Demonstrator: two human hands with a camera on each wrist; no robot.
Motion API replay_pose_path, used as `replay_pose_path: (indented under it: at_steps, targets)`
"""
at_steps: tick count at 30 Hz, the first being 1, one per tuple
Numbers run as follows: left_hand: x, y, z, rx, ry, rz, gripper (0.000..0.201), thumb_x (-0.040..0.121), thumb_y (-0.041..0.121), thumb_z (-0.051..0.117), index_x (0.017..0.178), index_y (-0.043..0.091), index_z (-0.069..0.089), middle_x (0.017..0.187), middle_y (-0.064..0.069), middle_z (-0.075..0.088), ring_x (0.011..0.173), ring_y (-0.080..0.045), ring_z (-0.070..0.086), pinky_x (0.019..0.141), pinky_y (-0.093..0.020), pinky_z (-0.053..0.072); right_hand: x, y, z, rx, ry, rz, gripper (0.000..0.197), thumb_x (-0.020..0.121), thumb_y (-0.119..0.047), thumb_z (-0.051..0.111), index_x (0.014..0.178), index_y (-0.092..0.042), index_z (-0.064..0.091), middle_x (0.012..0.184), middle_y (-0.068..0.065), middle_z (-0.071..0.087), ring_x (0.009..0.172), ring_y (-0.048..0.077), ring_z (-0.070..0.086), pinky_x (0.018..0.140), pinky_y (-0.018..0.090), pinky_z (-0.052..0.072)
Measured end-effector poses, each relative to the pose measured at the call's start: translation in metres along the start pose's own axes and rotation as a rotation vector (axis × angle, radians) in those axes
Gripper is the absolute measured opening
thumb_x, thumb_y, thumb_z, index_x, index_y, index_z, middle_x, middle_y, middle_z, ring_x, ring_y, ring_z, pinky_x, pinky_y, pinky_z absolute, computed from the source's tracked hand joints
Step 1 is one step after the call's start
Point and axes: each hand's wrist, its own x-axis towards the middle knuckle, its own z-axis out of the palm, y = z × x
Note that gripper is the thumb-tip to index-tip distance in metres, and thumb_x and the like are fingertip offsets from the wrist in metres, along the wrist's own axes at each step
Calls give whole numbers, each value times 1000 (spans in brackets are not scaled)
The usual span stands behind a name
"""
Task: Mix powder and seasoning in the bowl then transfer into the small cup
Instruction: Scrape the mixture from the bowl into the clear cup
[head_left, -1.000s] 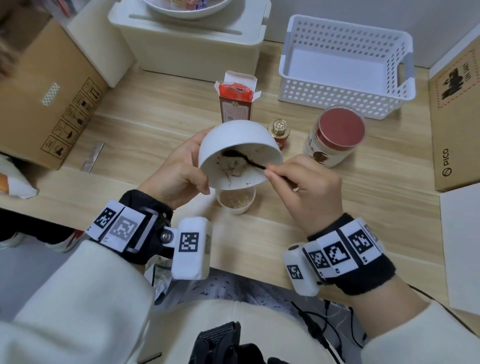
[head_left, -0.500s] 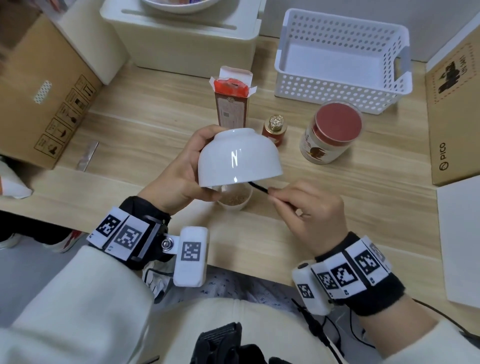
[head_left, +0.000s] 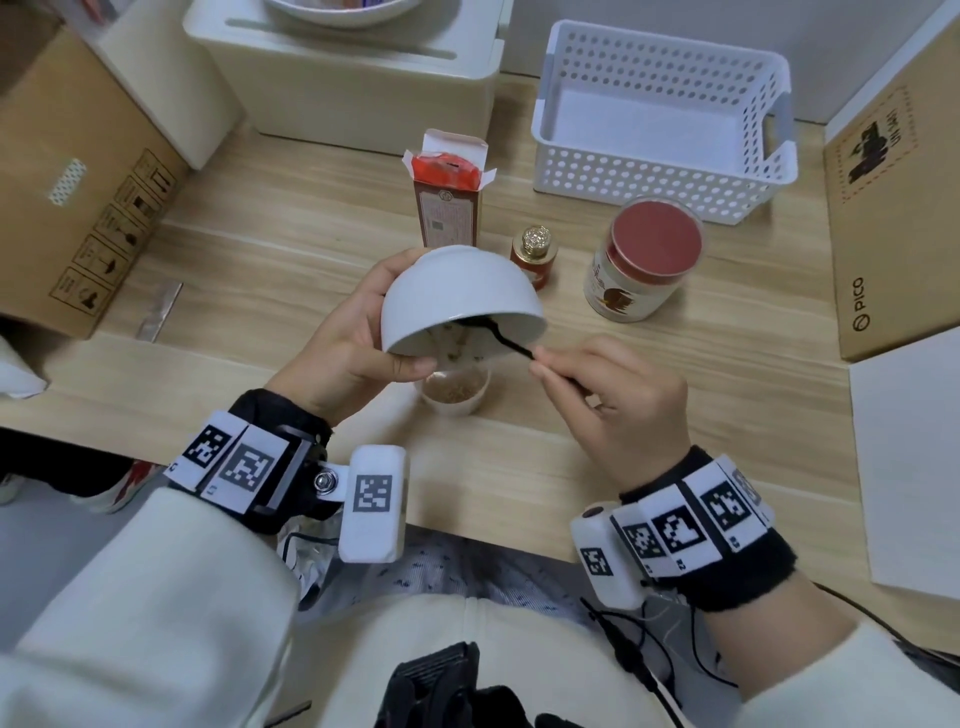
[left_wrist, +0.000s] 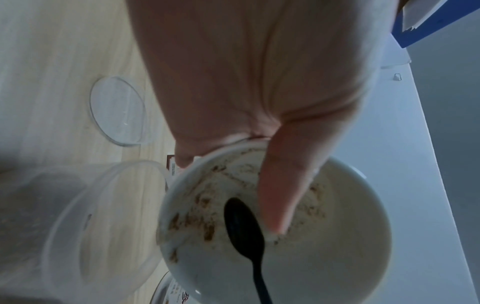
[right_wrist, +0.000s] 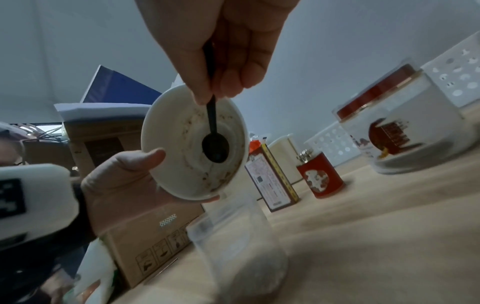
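My left hand grips a white bowl, tipped steeply with its mouth facing down and toward me. It hangs just above a small clear cup that holds brown powder mix. My right hand pinches the handle of a black spoon. The spoon's head lies inside the bowl against its smeared wall, as the spoon shows in the right wrist view. Brown residue clings to the bowl's inside, and my left thumb hooks over the rim. The cup appears blurred beside the bowl.
Behind the bowl stand an open red-topped carton, a small red bottle with a gold cap and a red-lidded jar. A white basket sits at the back right. Cardboard boxes flank both sides. A clear lid lies on the table.
The bowl went from mouth-toward-me to nearly upside down, and now tips back a little, showing its inside again. The spoon has moved back into the bowl.
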Motion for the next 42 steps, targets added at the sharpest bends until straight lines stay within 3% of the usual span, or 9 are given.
replay_pose_path:
  at_steps: [6, 10, 13, 18, 22, 27, 29, 39, 42]
  targets:
    - [-2, 5, -1, 8, 11, 20, 90, 42, -9, 65, 123, 23, 43, 113, 8, 61, 100, -8, 62, 74, -22, 53, -1, -1, -1, -34, -138, -92, 11, 83, -12, 66, 78, -5, 72, 63, 7, 65, 48, 19, 55, 43, 32, 47]
    - [-5, 2, -2, 32, 30, 26, 86, 47, -23, 48, 120, 24, 42, 109, 10, 62, 96, -6, 63, 71, -20, 52, 0, -5, -4, -32, -73, -67, 9, 82, -11, 67, 79, -3, 72, 64, 7, 67, 49, 18, 57, 43, 32, 48]
    - [-6, 0, -1, 39, 21, 23, 84, 49, -23, 46, 117, 25, 42, 101, 17, 66, 92, -2, 63, 66, -17, 52, 7, 3, -5, -60, -19, -11, 7, 81, -9, 68, 79, -4, 73, 63, 7, 66, 50, 17, 57, 44, 31, 48]
    - [-8, -3, -1, 48, 26, 25, 88, 45, -19, 59, 119, 26, 42, 104, 17, 65, 95, -3, 62, 69, -19, 52, -15, -4, -4, 20, -124, -21, 10, 82, -11, 66, 80, -4, 73, 62, 6, 66, 50, 16, 57, 47, 28, 47]
    - [-8, -3, -1, 55, 44, 22, 85, 50, -23, 47, 119, 26, 41, 103, 18, 65, 95, -3, 61, 67, -19, 52, -4, 1, -3, -22, -25, 18, 8, 82, -10, 68, 81, -4, 73, 61, 7, 66, 49, 15, 56, 47, 25, 45]
    - [-9, -3, -4, 54, 46, 25, 86, 49, -22, 48, 119, 27, 41, 110, 9, 58, 97, -4, 60, 69, -19, 52, -15, 0, -4, 0, -144, -33, 10, 82, -11, 66, 78, -4, 72, 62, 6, 66, 51, 13, 56, 49, 24, 47]
    - [-8, -4, -4, 47, 43, 28, 86, 49, -23, 48, 120, 26, 40, 112, 5, 55, 97, -4, 60, 69, -19, 52, -17, 0, -7, -6, -110, -14, 9, 82, -10, 67, 78, -4, 72, 62, 6, 66, 50, 14, 56, 48, 25, 47]
    - [-5, -2, -5, 54, 32, 17, 88, 47, -23, 45, 119, 26, 40, 102, 15, 64, 93, -5, 61, 64, -19, 51, -4, 0, 1, -9, -29, 58, 6, 82, -8, 68, 81, -4, 72, 65, 7, 66, 53, 15, 56, 49, 27, 46]
    - [-5, 0, -5, 65, 31, 11, 90, 44, -22, 48, 118, 28, 41, 102, 17, 63, 93, -5, 60, 64, -19, 51, -7, 0, 5, 16, -100, 45, 7, 82, -10, 67, 79, -5, 71, 64, 7, 67, 52, 17, 58, 50, 27, 47]
